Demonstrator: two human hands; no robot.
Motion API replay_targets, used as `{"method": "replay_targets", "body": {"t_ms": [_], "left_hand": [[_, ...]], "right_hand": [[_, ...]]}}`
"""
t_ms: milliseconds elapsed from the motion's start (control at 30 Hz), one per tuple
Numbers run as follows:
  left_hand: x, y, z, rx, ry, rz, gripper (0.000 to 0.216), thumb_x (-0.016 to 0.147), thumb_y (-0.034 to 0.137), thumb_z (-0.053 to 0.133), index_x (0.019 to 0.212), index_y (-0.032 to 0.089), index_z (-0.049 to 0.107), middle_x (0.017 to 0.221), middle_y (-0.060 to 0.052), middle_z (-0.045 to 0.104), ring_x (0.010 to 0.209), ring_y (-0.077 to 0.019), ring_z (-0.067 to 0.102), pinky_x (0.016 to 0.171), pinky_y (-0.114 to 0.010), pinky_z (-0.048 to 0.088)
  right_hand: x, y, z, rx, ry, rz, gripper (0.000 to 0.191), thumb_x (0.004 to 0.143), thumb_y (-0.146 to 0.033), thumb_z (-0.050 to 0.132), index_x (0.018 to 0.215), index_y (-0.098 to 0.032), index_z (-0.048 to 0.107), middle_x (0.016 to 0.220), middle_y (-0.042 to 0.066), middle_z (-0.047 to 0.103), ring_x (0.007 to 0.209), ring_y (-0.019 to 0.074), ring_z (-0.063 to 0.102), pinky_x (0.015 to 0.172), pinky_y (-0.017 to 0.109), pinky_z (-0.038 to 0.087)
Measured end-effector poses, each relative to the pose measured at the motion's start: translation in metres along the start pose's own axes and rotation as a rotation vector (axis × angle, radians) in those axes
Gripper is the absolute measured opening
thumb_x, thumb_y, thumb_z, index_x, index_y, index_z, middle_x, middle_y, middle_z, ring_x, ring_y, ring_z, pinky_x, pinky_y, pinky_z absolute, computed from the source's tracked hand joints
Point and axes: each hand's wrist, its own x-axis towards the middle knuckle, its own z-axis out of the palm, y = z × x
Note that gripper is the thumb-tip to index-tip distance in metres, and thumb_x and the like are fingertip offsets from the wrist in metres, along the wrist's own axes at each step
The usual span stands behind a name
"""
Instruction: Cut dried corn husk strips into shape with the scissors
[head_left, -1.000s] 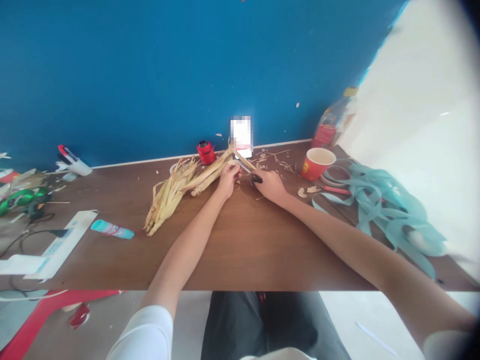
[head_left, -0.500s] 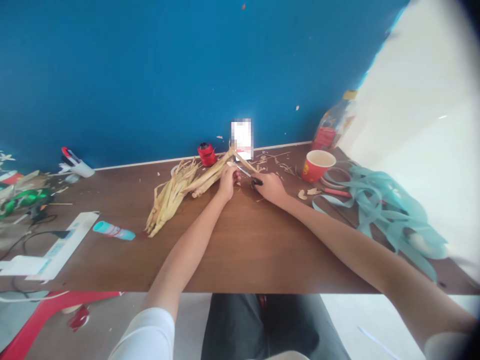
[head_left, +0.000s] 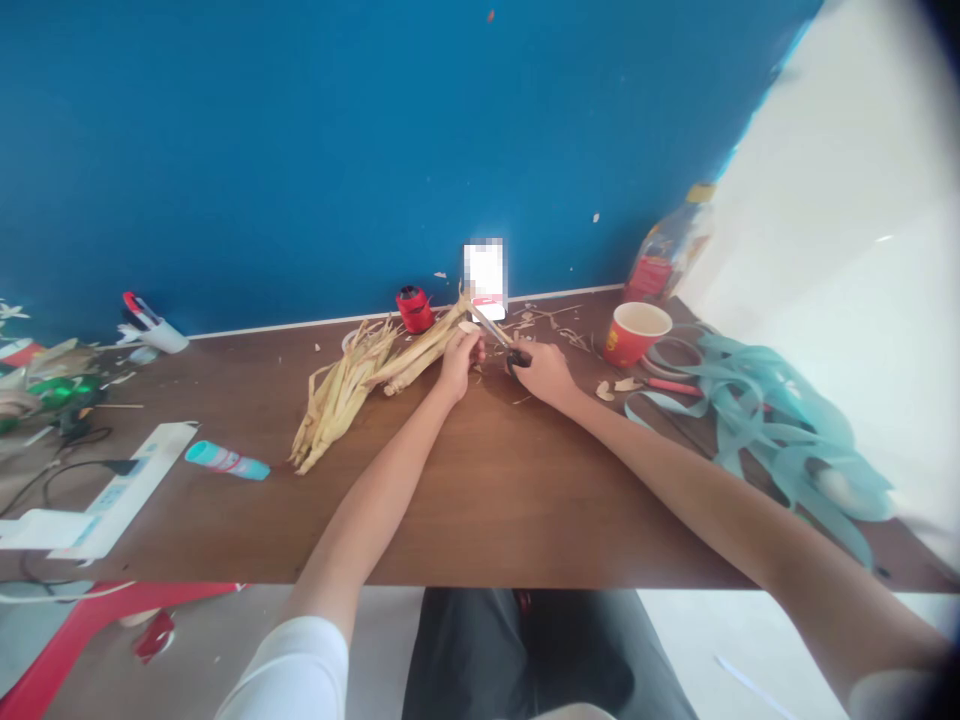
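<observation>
My right hand [head_left: 546,372] is closed round the dark handles of a pair of scissors [head_left: 496,333], whose blades point up and to the left. Pinched in my left hand [head_left: 461,362] is a small pale piece of dried husk [head_left: 470,327], just left of the blades. Behind and left of that hand lies a bunch of dried corn husks [head_left: 427,355]. Another, larger husk bundle [head_left: 341,400] spreads toward the left front. Husk scraps [head_left: 529,316] are strewn beyond my right hand.
Against the blue wall stand a lit phone-like screen [head_left: 485,275] and a red round object [head_left: 415,310]. To the right are a red paper cup [head_left: 636,333], a bottle [head_left: 667,250] and teal ribbon [head_left: 780,410]. A glue stick [head_left: 227,460] and power strip [head_left: 127,490] lie left.
The scissors have tilted more upward and their blades have come away from the husk piece. My right hand has shifted slightly right; my left hand stays nearly in place.
</observation>
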Motion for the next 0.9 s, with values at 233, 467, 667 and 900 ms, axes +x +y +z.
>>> {"method": "replay_targets", "body": {"t_ms": [233, 467, 667, 900], "left_hand": [[0.0000, -0.0035, -0.0013, 0.079, 0.000, 0.002, 0.021, 0.078, 0.033, 0.070, 0.073, 0.014, 0.060, 0.068, 0.001, 0.061, 0.057, -0.0076, 0.053, 0.056, -0.021, 0.038], [0.0009, -0.0046, -0.0009, 0.080, 0.008, 0.001, 0.020, 0.081, 0.031, 0.066, 0.072, 0.015, 0.058, 0.065, 0.001, 0.059, 0.053, -0.0066, 0.051, 0.054, -0.020, 0.037], [0.0004, -0.0047, -0.0003, 0.097, 0.010, 0.003, 0.020, 0.081, 0.031, 0.066, 0.072, 0.015, 0.058, 0.065, 0.001, 0.059, 0.054, -0.0071, 0.052, 0.054, -0.020, 0.039], [0.0025, -0.0070, -0.0021, 0.118, -0.006, 0.007, 0.020, 0.082, 0.033, 0.064, 0.074, 0.015, 0.060, 0.065, 0.002, 0.058, 0.055, -0.0074, 0.052, 0.055, -0.021, 0.038]], "right_hand": [[-0.0005, -0.0014, 0.0005, -0.054, 0.006, 0.028, 0.029, 0.078, -0.030, 0.063, 0.104, -0.028, 0.075, 0.088, 0.002, 0.077, 0.083, 0.0227, 0.069, 0.068, 0.027, 0.045], [-0.0020, -0.0040, 0.0013, -0.175, -0.019, 0.049, 0.032, 0.080, -0.029, 0.060, 0.109, -0.029, 0.074, 0.093, 0.003, 0.077, 0.086, 0.0245, 0.070, 0.071, 0.029, 0.048], [-0.0021, -0.0038, 0.0010, -0.197, -0.033, 0.040, 0.032, 0.081, -0.029, 0.059, 0.109, -0.030, 0.073, 0.094, 0.003, 0.077, 0.087, 0.0244, 0.069, 0.071, 0.029, 0.047], [-0.0028, -0.0039, -0.0004, -0.220, -0.054, 0.013, 0.027, 0.082, -0.028, 0.055, 0.101, -0.029, 0.074, 0.092, 0.004, 0.077, 0.085, 0.0236, 0.069, 0.067, 0.028, 0.043]]}}
